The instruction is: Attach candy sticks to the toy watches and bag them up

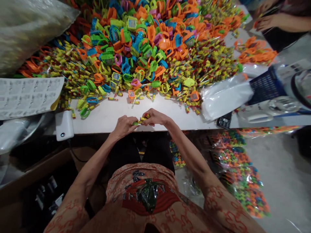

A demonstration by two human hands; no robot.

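My left hand (124, 125) and my right hand (155, 117) meet at the front edge of a white table (109, 117). Both are closed around a small bundle of yellow sticks with red and green ends (141, 119), held between them. Just beyond the hands lies a huge heap of toy watches (136, 42) in orange, blue, green, yellow and pink. Mixed along the heap's front and right side are many small yellow stick packets (206, 64).
A printed sheet (29, 95) and a white box (64, 125) lie at the left. Clear plastic bags (224, 95) and a blue basket (266, 86) sit at the right. Another person's hands (264, 22) work at the far right. Bags of coloured toys (243, 174) lie on the floor.
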